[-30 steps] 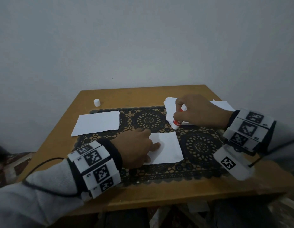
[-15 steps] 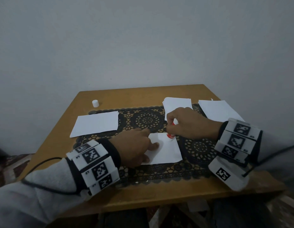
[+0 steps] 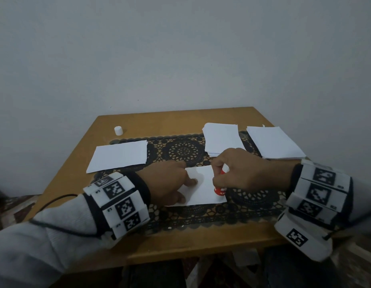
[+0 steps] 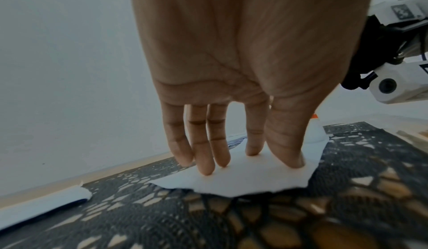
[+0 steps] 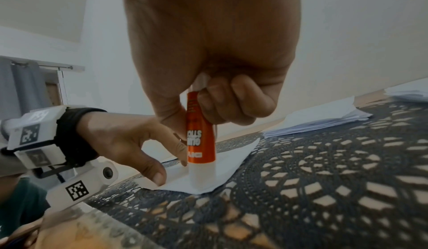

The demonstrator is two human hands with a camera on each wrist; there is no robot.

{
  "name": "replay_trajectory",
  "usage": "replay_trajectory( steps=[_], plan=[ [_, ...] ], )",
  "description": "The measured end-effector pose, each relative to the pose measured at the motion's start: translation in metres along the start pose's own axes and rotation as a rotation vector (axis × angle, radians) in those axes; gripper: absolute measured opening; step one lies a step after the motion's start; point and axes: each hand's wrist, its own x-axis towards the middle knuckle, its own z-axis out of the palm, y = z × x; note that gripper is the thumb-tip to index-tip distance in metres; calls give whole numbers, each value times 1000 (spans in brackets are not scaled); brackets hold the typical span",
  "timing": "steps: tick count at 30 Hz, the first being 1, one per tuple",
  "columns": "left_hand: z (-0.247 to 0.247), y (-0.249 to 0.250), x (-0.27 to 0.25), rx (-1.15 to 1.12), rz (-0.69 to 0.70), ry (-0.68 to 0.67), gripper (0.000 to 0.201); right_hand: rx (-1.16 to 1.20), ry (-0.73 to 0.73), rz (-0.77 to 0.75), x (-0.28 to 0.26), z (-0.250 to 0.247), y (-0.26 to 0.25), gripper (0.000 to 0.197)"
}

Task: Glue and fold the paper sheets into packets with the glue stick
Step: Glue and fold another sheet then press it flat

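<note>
Your left hand [image 3: 170, 183] lies flat, fingers straight, pinning the paper sheet [image 3: 203, 189] on the lace mat [image 3: 182, 150], while your right hand [image 3: 240, 169] grips the glue stick [image 3: 220, 189] upright, tip down on the sheet's right edge, which runs toward you.

Left hand [image 4: 243, 69]: palm toward camera, fingers straight, tips pressing paper.
Paper [image 4: 231, 181]: white sheet flat on black lace mat [image 4: 301, 216].
Far left: another white sheet [image 4: 41, 205] on mat.
</note>
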Motion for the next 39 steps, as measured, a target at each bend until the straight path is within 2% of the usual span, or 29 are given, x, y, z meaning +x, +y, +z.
replay_trajectory(
  steps=[6,12,17,24,39],
  plan=[
    [-7,1,11,-99,-22,63,50,71,-41,-10,-1,-3,10,20],
    [-10,-6,25,-156,-70,-13,85,241,-85,-2,-2,-14,15,24],
    [-13,-9,32,-166,-66,-55,96,273,1,25,-5,-24,21,21],
    [-18,-13,36,-265,-72,-104,84,299,104,52,-10,-31,31,19],
    [-17,-18,41,-270,-82,-130,66,345,136,71,-14,-26,32,17]
  ],
)
